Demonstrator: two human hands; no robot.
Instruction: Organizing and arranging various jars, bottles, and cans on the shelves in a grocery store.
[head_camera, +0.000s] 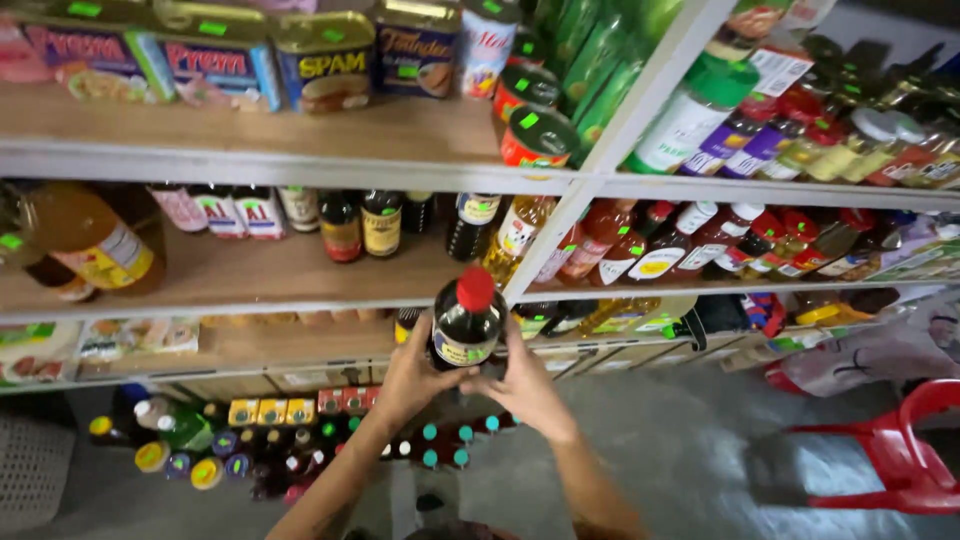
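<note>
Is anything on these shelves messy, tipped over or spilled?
Yes. On the top shelf, two red cans lie on their sides instead of standing. No spill shows. Both hands, left and right, hold a dark bottle with a red cap.

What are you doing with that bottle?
A person holds a dark bottle with a red cap up in both hands, the left hand and the right hand wrapped around its lower part. It is in front of a wooden shelf of sauce bottles. Tins sit on the shelf above, more bottles stand on the floor below, and a red chair is off to the right.
</note>
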